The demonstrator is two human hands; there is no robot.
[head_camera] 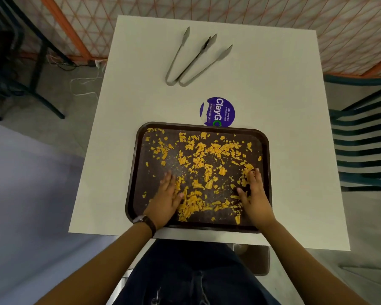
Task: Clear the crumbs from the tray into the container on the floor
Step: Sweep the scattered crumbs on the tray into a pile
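On the white table (273, 89), the dark brown tray (139, 137) sits against the near edge, roughly centred. Inside its near-left corner the left hand (166, 197), a watch (144, 221) at the wrist, lies with fingers straight and together, edge-on against the crumbs and holding nothing. The orange crumbs (207, 155) spread over most of the tray, thickest through the middle and in a drift along the near side between the two hands; they look light, dry and brittle, likely to scatter or skid on the tray's surface if swept fast. Inside the near-right corner the right hand (254, 190) rests likewise flat, fingers extended, nothing pinched. The tray looks stiff and light with a raised rim, so I judge the short left and right rims the best holds for carrying it level before tilting one corner down. The container on the floor is not in view. Beyond the tray's far edge lie a purple sticker (218, 111) and two tongs (194, 60).
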